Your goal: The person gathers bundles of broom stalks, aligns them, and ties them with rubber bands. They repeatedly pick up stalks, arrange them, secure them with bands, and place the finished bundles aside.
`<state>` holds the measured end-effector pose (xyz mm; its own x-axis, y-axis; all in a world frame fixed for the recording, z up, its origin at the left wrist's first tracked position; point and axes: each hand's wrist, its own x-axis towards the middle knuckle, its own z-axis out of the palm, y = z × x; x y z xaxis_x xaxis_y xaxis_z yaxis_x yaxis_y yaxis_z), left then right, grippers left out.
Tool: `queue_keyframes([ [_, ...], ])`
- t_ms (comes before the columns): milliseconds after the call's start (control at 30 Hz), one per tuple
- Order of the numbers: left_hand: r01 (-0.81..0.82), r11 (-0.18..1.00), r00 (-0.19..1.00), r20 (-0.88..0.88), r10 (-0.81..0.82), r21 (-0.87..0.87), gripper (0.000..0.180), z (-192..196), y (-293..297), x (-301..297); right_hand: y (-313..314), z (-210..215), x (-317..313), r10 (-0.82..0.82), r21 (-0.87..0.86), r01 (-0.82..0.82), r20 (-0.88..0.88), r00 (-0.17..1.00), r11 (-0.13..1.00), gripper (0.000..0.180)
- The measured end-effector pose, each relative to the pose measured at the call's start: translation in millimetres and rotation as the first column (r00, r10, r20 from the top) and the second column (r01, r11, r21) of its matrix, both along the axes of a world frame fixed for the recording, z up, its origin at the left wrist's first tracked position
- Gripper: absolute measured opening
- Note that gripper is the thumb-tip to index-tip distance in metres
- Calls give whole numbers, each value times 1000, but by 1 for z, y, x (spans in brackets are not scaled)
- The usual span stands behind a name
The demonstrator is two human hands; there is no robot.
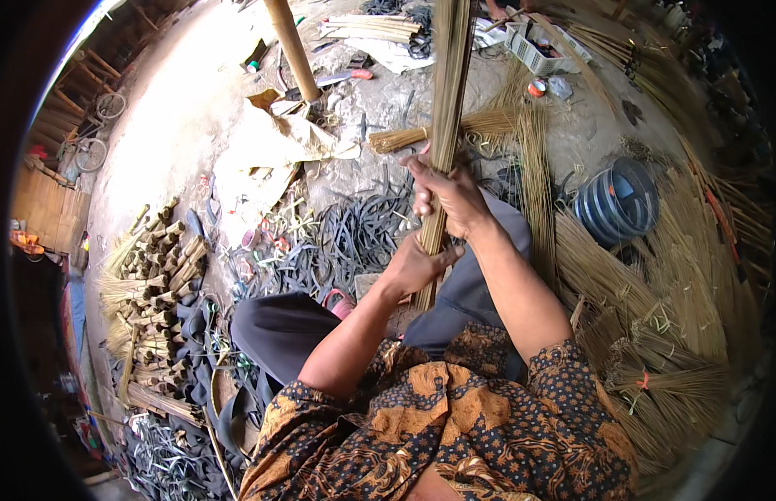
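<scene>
A long bundle of thin, straw-coloured sticks [451, 92] stands nearly upright in front of me, its top running out of the upper edge. My left hand [417, 265] is wrapped round its lower part, near the bottom end. Higher up, my right hand [449, 196] grips the same bundle, fingers curled about it. The lower end of the bundle comes down between my bent legs. Beyond my hands, another stick bundle [488, 122] lies crosswise on the ground. A heap of dark rubber strips [367, 234] spreads to the left of my hands.
Several short tied bundles [158, 284] are piled at the left. Loose long sticks [680, 259] cover the right side, around a blue-tinted clear bucket [617, 200]. A knife with a red handle [358, 75] lies beside a bamboo post [294, 50]. A white basket [545, 52] sits far right.
</scene>
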<state>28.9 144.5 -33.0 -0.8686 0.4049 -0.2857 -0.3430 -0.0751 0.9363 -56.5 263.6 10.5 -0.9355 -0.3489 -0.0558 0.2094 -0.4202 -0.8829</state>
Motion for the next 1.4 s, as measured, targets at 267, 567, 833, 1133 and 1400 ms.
queue_keyframes([
  [267, -66, 907, 993, -115, 20, -417, 15, -24, 2, 3, -9, -46, 9, -96, 13, 96, 261, 961, 995, 23],
  [567, 13, 993, 985, 171, 7, -116, 16, -36, -11, 4, -12, -55, 13, -42, -146, 96, 332, 942, 985, 28],
  [833, -126, 912, 992, -36, 121, -390, 16, -35, 1, 10, -18, -63, 13, -173, 180, 124, 289, 942, 976, 23],
  [1133, -227, 962, 963, 112, 245, -152, 5, -18, 2, 6, -19, -55, 5, -54, 184, 14, 213, 976, 983, 39],
  [1400, -564, 774, 818, 63, 572, 289, 22, 9, -42, -53, 1, -14, 22, -254, 167, 303, -263, 931, 938, 93],
])
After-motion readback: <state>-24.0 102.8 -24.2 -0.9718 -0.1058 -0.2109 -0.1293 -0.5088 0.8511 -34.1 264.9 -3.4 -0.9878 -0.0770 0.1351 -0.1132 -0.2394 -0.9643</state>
